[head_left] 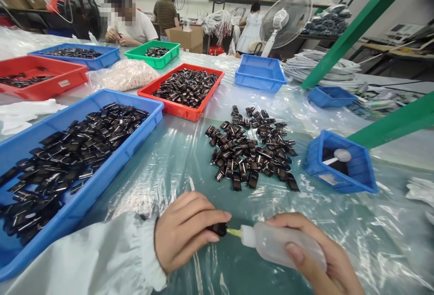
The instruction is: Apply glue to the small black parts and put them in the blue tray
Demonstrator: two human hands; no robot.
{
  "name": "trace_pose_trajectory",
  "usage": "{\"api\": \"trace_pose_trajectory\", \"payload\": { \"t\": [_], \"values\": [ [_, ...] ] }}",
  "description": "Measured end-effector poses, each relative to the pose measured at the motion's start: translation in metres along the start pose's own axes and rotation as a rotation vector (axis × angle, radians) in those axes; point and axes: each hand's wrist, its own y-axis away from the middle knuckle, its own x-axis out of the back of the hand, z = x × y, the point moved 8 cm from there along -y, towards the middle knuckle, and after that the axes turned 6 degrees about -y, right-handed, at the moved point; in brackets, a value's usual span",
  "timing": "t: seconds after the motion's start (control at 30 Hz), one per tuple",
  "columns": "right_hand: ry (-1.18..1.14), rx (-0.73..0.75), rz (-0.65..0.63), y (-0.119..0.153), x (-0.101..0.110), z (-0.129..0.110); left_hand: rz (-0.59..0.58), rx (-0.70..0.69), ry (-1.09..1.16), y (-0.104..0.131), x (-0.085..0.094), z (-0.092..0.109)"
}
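My left hand (190,229) pinches a small black plastic part (219,228) between thumb and fingers, above the plastic-covered table. In my right hand (315,254) lies a translucent squeeze bottle (283,243) with a white cap and a thin yellowish nozzle (233,232). The bottle is tilted nearly level, its nozzle tip at the end of the black part; whether they touch I cannot tell. Beyond both hands spreads a loose pile of similar glossy black parts (251,146).
At left stands a long blue tray (149,116) of black parts; behind it is a red tray (200,113), also filled. A small blue bin (342,182) with a white scoop (342,155) sits right, near a green post (393,121). A co-worker (135,26) sits across the table.
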Motion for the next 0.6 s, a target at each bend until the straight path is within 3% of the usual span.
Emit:
{"api": "trace_pose_trajectory", "payload": {
  "t": [0.17, 0.6],
  "values": [
    [-0.073, -0.067, 0.116, 0.0002, 0.0038, 0.003, -0.007, 0.018, -0.002, 0.0004, 0.0003, -0.0016],
    [-0.021, 0.004, 0.217, 0.003, 0.0076, -0.0031, -0.075, 0.148, -0.031, 0.0044, -0.0037, -0.0088]
  ]
}}
